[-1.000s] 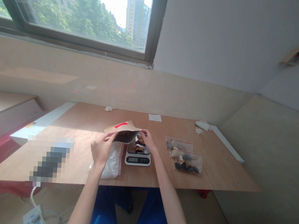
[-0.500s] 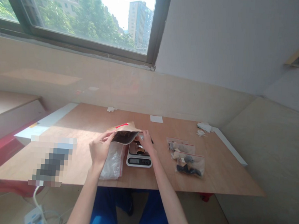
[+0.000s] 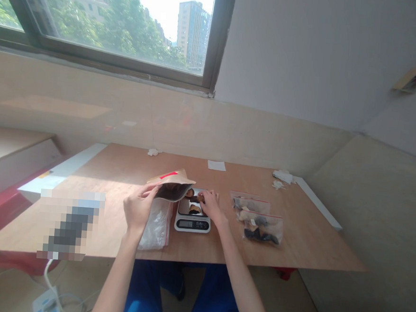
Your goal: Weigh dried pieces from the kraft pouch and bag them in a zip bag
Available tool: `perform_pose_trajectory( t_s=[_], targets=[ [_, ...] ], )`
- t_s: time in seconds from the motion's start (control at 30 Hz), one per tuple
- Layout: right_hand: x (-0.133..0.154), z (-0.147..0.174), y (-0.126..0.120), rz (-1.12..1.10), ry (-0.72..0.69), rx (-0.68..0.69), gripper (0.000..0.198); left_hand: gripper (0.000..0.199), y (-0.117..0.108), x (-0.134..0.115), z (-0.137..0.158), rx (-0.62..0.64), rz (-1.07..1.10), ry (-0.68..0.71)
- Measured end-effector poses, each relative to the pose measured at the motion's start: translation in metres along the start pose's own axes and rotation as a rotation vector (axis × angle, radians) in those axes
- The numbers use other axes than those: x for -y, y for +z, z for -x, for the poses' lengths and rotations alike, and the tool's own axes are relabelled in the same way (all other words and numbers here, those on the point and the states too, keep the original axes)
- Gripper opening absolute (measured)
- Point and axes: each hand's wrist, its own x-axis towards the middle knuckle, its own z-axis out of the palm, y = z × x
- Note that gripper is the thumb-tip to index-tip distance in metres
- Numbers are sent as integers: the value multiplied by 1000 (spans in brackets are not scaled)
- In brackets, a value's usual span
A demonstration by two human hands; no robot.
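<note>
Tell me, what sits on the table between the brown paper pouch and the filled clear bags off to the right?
The head view shows a small digital scale with dark pieces on it between the brown paper pouch and the filled clear bags. The right hand rests over its platform.

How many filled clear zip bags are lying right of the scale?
2: one filled bag farther back, another overlapping its near edge. Separate clear plastic lies left of the scale.

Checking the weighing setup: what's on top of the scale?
A few dark and tan pieces lie on the scale platform, with the right hand at its right edge. The brown pouch, held by the left hand, covers the platform's back left corner.
</note>
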Motion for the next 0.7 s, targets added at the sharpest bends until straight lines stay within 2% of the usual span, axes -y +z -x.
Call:
perform_pose_trajectory(
  t_s=[0.17,0.27,0.37,0.43,0.5,0.6,0.7],
  targets=[
    [2,4,-12,-118,21,-83,15,20,0,0,0,-1,29,-15],
    [-3,8,-12,-299,18,-142,18,20,0,-1,0,4,0,-24],
    [-7,10,-7,-494,50,-142,18,20,1,-1,1,8,-16,-8],
    [-9,11,-4,-548,68,-129,15,21,1,0,1,10,-1,-1],
    [-10,11,-1,-531,52,-150,15,21,1,1,1,15,17,1],
    [-13,9,1,-413,26,-262,17,21,1,1,1,15,16,-4],
    [-19,7,5,-334,72,-316,21,20,0,-1,1,8,0,-8]
  ],
)
